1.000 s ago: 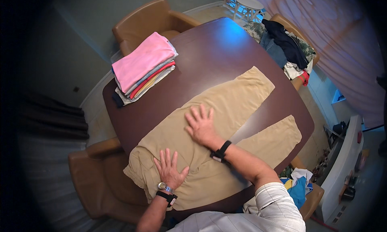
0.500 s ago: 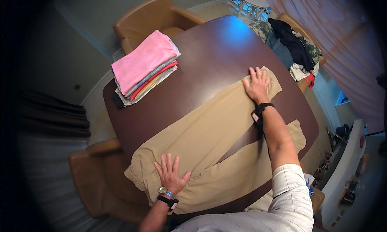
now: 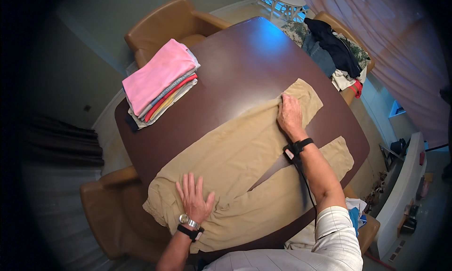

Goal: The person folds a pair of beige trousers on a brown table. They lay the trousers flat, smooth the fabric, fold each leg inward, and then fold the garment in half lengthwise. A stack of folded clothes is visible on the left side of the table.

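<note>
Tan trousers [image 3: 226, 153] are laid on the counter [image 3: 235, 59] beneath the spread fingers of the left hand [image 3: 196, 203]. At the right hand [image 3: 290, 115], fingers are curled, tips hidden; whether cloth is pinched cannot be told.

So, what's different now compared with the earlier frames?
The right hand moved up and right along the far leg of the tan trousers, toward the hem. Flat before, it is now curled at that leg's edge, apparently gripping the fabric. The left hand stayed spread near the waist; the folded pile is unchanged.
</note>
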Motion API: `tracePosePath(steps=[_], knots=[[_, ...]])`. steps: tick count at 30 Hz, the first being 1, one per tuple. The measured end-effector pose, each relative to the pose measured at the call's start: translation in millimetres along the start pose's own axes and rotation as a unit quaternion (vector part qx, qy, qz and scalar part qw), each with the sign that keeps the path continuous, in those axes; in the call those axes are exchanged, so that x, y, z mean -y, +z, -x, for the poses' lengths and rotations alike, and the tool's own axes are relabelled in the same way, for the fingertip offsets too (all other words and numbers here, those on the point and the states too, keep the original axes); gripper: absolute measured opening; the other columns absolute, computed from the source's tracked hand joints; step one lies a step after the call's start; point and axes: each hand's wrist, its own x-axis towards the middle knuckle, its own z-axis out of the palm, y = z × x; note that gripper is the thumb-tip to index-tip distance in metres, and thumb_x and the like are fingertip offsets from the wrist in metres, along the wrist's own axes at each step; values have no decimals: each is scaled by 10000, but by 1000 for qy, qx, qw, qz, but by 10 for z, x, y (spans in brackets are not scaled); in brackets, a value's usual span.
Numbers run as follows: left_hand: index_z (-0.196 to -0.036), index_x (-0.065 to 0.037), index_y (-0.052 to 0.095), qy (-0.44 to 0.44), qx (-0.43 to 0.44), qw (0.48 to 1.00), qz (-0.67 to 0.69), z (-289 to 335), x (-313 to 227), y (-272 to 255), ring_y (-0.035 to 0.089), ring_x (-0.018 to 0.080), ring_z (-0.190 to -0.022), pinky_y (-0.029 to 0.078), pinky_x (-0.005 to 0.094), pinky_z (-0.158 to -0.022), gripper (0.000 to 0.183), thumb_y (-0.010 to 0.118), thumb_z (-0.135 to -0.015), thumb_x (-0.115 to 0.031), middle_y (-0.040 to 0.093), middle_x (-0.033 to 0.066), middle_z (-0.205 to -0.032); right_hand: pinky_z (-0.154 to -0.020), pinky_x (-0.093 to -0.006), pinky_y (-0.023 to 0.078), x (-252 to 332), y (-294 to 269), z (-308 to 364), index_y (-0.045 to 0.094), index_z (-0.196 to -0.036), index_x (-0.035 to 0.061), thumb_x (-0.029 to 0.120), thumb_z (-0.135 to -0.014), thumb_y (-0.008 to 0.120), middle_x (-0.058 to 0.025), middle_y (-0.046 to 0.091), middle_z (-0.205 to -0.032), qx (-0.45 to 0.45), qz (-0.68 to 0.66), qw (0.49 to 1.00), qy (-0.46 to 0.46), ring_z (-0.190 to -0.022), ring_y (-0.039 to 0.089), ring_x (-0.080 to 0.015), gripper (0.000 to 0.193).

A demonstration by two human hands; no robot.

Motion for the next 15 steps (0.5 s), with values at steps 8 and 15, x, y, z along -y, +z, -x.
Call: tracePosePath(steps=[8,15], knots=[[-1551,-103,627,118,9,993,-1,-782,-133,192,348,465,-1628,179,720,-1327,719,857,-906,-320,467,199,-1724,-1057,-543,482,-162,-206,-199,601,-1510,80,-12,-924,614,-95,648,-1545,131,12,991,24,-1378,583,-349,593],[-1574,-112,611,113,38,992,-30,-670,-134,245,260,457,-1674,131,785,-1302,758,848,-907,-385,378,186,-1784,-1047,-600,513,-321,40,-320,545,-1575,95,117,-1033,597,-113,613,-1602,86,68,994,24,-1389,574,-409,545]])
